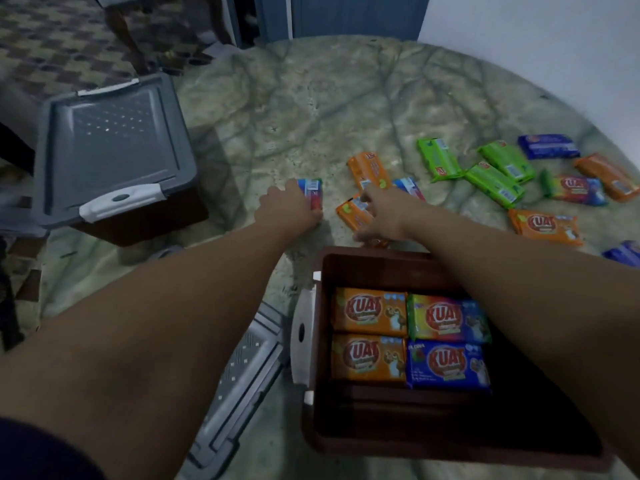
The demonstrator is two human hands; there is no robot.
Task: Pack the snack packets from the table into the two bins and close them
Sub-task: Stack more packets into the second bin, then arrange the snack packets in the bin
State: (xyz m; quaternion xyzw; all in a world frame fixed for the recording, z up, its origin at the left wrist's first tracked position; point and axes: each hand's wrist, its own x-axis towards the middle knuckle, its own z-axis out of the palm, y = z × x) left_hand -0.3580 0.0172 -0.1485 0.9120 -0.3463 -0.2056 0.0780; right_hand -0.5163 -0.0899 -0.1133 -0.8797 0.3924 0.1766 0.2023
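An open brown bin (346, 265) stands in front of me with several KUAT snack packets (369, 311) laid flat inside. At the table's left edge stands a second bin, shut under its grey lid (110, 147). My left hand (287, 211) rests on a multicoloured packet (311, 192) lying on the table, fingers curled over it. My right hand (384, 216) reaches over an orange packet (353, 214) and covers part of it; its grip is hidden. More orange, green and blue packets (495, 183) lie scattered to the right.
A loose grey lid (242, 375) lies on the table to the left of the open bin. The round marble-patterned table (311, 105) has a white wall at its right. A chair leg and patterned floor show at the upper left.
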